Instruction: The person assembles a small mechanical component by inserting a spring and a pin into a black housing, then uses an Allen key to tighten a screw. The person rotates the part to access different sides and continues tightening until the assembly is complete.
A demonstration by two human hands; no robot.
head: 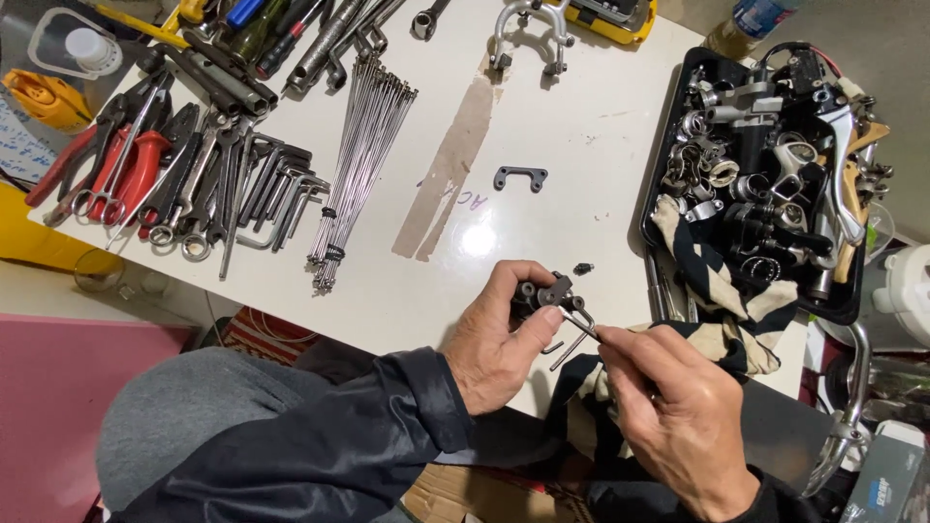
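The left hand [499,339] grips a small dark metal bracket [550,292], blocky with round holes, above the white table [581,145], while the right hand [668,407] pinches a bent steel key [578,341] against it.

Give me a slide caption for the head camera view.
Left hand grips a small black metal part while right hand works a hex key into it.

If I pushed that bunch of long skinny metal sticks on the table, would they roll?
Probably a little. The spokes look thin, round and smooth, so loose ends could roll and fan out. Small bands near one end hold them bunched, so they would likely slide together. Lifted, they may flex slightly.
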